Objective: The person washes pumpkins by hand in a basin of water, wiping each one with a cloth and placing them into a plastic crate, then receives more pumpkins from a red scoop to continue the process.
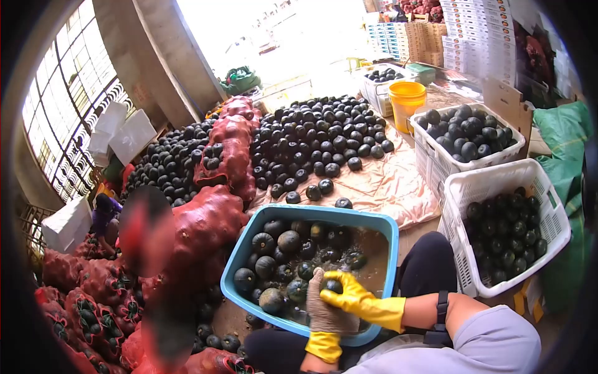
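Observation:
A small dark green pumpkin [332, 286] is held between my two hands, over the near part of a blue tub [299, 210]. My left hand [324, 306], in a brownish cloth glove with a yellow cuff, presses on the pumpkin's left side. The fingers of my right hand [358, 302], in a yellow rubber glove, curl around its right side. Murky water [374, 252] fills the tub, and several wet pumpkins [266, 267] sit in it, mostly to the left. My gloves partly hide the held pumpkin.
To the right stand two white crates [458, 187] of pumpkins and a yellow bucket [408, 100]. A big pumpkin pile [311, 137] covers a pinkish cloth [398, 181] ahead. Red mesh sacks [205, 218] crowd the left, where another person [106, 215] is partly visible.

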A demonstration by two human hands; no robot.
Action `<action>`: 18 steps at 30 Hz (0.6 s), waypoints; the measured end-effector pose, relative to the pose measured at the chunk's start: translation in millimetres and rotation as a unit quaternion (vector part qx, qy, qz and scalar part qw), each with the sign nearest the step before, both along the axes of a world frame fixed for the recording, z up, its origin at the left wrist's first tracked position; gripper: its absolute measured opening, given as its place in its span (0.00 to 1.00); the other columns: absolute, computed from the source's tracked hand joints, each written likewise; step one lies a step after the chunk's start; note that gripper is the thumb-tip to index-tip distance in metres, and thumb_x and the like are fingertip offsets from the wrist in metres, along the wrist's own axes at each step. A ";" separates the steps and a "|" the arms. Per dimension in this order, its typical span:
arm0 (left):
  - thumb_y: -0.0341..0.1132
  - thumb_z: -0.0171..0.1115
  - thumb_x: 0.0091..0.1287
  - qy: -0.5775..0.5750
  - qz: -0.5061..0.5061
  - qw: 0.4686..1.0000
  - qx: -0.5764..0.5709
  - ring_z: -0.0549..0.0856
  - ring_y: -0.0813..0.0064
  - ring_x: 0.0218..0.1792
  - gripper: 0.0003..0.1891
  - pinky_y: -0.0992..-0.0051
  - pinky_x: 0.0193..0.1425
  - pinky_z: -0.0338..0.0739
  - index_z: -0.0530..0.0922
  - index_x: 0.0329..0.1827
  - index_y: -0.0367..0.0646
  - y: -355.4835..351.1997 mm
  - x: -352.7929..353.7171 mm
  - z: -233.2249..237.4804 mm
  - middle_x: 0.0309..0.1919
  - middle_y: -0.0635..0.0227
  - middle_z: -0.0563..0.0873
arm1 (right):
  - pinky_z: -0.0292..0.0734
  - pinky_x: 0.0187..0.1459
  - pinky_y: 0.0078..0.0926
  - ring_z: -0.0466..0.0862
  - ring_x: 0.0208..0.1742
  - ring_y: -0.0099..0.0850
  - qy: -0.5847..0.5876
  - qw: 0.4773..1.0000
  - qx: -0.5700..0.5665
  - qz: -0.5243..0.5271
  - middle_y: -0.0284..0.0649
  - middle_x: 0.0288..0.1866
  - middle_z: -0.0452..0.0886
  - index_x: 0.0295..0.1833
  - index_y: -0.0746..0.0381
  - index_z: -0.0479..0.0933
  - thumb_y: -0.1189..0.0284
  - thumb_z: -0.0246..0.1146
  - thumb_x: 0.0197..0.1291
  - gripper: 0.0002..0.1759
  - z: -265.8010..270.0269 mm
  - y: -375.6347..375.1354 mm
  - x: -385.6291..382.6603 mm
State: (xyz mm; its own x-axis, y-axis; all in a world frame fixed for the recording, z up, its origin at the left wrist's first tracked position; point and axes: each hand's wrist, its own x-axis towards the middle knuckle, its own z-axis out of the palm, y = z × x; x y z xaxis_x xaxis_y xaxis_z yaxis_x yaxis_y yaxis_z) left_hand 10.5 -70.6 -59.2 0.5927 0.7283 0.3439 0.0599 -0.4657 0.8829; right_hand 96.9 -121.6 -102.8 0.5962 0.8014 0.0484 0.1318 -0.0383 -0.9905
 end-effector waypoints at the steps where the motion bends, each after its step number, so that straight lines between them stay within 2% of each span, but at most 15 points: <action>1: 0.48 0.67 0.77 -0.057 -0.036 0.986 -0.155 0.88 0.63 0.52 0.16 0.64 0.62 0.82 0.84 0.54 0.46 0.6 -1.6 3.0 0.50 0.64 0.89 | 0.79 0.70 0.45 0.85 0.68 0.51 -0.007 0.998 -0.016 0.057 0.52 0.67 0.86 0.70 0.63 0.82 0.55 0.82 0.58 0.38 9.9 -14.2 -5.2; 2: 0.46 0.64 0.80 -0.116 -0.073 0.943 -0.302 0.88 0.65 0.52 0.13 0.66 0.61 0.83 0.84 0.54 0.46 4.0 -1.4 7.6 0.50 0.64 0.89 | 0.77 0.73 0.47 0.83 0.71 0.52 -0.094 0.993 0.017 0.068 0.52 0.69 0.84 0.71 0.62 0.81 0.56 0.83 0.58 0.39 4.7 -15.5 -5.1; 3: 0.44 0.62 0.83 -0.175 -0.110 0.875 -0.438 0.88 0.67 0.51 0.11 0.68 0.60 0.84 0.84 0.54 0.47 6.0 1.8 10.8 0.50 0.64 0.89 | 0.74 0.75 0.48 0.80 0.73 0.53 -0.116 0.987 0.090 0.065 0.53 0.71 0.82 0.71 0.61 0.80 0.57 0.82 0.58 0.38 -13.9 -3.4 3.0; 4: 0.43 0.59 0.84 -0.249 -0.148 0.662 -0.691 0.89 0.65 0.56 0.12 0.64 0.66 0.84 0.84 0.56 0.47 38.3 8.2 -55.8 0.55 0.63 0.90 | 0.74 0.75 0.49 0.80 0.72 0.53 -0.139 0.984 0.109 -0.022 0.53 0.70 0.82 0.71 0.61 0.80 0.58 0.83 0.57 0.38 -27.3 12.1 12.7; 6: 0.41 0.56 0.84 -0.194 -0.160 0.786 -0.565 0.89 0.62 0.58 0.12 0.59 0.70 0.81 0.82 0.60 0.47 -1.1 17.5 -6.3 0.54 0.61 0.90 | 0.74 0.74 0.50 0.80 0.72 0.54 -0.136 0.980 0.099 -0.105 0.53 0.68 0.82 0.70 0.60 0.80 0.59 0.82 0.59 0.37 -23.1 19.9 19.4; 7: 0.40 0.55 0.83 -0.166 -0.146 0.818 -0.531 0.89 0.62 0.58 0.12 0.59 0.71 0.81 0.81 0.60 0.47 -17.2 20.4 24.8 0.54 0.61 0.89 | 0.74 0.74 0.51 0.80 0.72 0.54 -0.133 0.976 0.093 -0.146 0.53 0.68 0.82 0.70 0.60 0.79 0.59 0.81 0.59 0.36 -20.7 23.8 22.9; 8: 0.39 0.54 0.82 -0.138 -0.134 0.847 -0.495 0.88 0.63 0.57 0.12 0.59 0.71 0.81 0.80 0.61 0.47 -27.5 25.2 51.4 0.53 0.61 0.89 | 0.74 0.75 0.50 0.79 0.73 0.54 -0.083 0.987 0.133 -0.048 0.53 0.69 0.82 0.72 0.60 0.79 0.57 0.81 0.61 0.37 -9.7 14.4 23.6; 9: 0.37 0.53 0.82 -0.183 -0.199 0.825 -0.496 0.88 0.65 0.57 0.12 0.60 0.71 0.81 0.79 0.61 0.46 -11.7 20.0 42.1 0.52 0.62 0.88 | 0.73 0.76 0.49 0.79 0.74 0.54 -0.033 0.984 0.169 0.050 0.52 0.71 0.82 0.73 0.60 0.79 0.55 0.80 0.63 0.37 1.2 3.3 22.4; 10: 0.36 0.53 0.81 -0.223 -0.266 0.795 -0.497 0.88 0.66 0.56 0.12 0.62 0.70 0.81 0.78 0.62 0.45 4.0 14.5 32.6 0.51 0.62 0.87 | 0.73 0.77 0.45 0.80 0.74 0.54 -0.090 0.981 0.111 0.132 0.51 0.75 0.81 0.75 0.60 0.79 0.53 0.79 0.64 0.38 13.2 -10.3 29.1; 11: 0.35 0.53 0.81 -0.175 -0.196 0.865 -0.428 0.88 0.64 0.56 0.12 0.61 0.68 0.83 0.78 0.62 0.45 5.8 15.4 33.6 0.52 0.61 0.87 | 0.74 0.76 0.43 0.81 0.73 0.54 -0.147 0.958 0.174 0.176 0.50 0.74 0.82 0.74 0.61 0.80 0.53 0.76 0.68 0.35 33.7 -14.0 41.7; 13: 0.35 0.56 0.79 -0.066 -0.069 0.965 -0.244 0.89 0.58 0.55 0.13 0.59 0.64 0.84 0.79 0.62 0.45 3.5 9.5 35.7 0.52 0.58 0.88 | 0.75 0.76 0.44 0.82 0.73 0.53 0.035 0.974 0.161 0.153 0.53 0.72 0.83 0.72 0.62 0.81 0.56 0.72 0.73 0.30 31.1 -3.5 34.7; 14: 0.36 0.58 0.78 -0.012 -0.002 0.992 -0.128 0.90 0.54 0.55 0.14 0.57 0.63 0.85 0.79 0.62 0.44 -0.9 2.7 37.0 0.52 0.55 0.89 | 0.75 0.76 0.46 0.82 0.73 0.55 -0.109 0.974 0.187 0.073 0.55 0.70 0.84 0.72 0.62 0.81 0.60 0.69 0.76 0.26 15.6 18.1 31.3; 15: 0.38 0.61 0.76 0.173 0.064 0.955 0.233 0.90 0.50 0.55 0.15 0.56 0.63 0.85 0.79 0.62 0.44 12.6 -12.2 16.1 0.52 0.53 0.89 | 0.75 0.75 0.47 0.81 0.73 0.56 -0.084 0.983 0.158 0.033 0.57 0.71 0.83 0.71 0.62 0.82 0.61 0.71 0.73 0.26 -2.4 19.4 10.4; 17: 0.45 0.76 0.61 0.246 0.067 0.944 0.211 0.91 0.46 0.55 0.28 0.55 0.61 0.85 0.82 0.64 0.47 28.8 -22.0 -4.3 0.53 0.51 0.91 | 0.76 0.74 0.48 0.82 0.71 0.57 -0.216 0.971 0.090 0.050 0.57 0.69 0.84 0.70 0.59 0.83 0.61 0.73 0.69 0.27 15.6 -3.5 -0.5; 18: 0.44 0.76 0.61 0.253 0.047 0.944 0.207 0.92 0.48 0.54 0.26 0.55 0.59 0.86 0.83 0.62 0.46 36.2 -28.5 -4.8 0.52 0.54 0.92 | 0.77 0.73 0.47 0.83 0.69 0.56 -0.179 0.968 0.148 0.098 0.56 0.68 0.84 0.70 0.56 0.83 0.62 0.74 0.66 0.28 10.7 -3.5 5.6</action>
State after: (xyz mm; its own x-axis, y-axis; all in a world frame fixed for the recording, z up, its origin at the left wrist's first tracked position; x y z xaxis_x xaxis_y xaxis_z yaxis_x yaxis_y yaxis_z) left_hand -18.0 -34.5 -64.0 0.6972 0.6509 0.3005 0.4834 -0.7363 0.4734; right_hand 102.5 -125.2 -92.1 0.3368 0.8168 0.4683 0.4452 0.3001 -0.8437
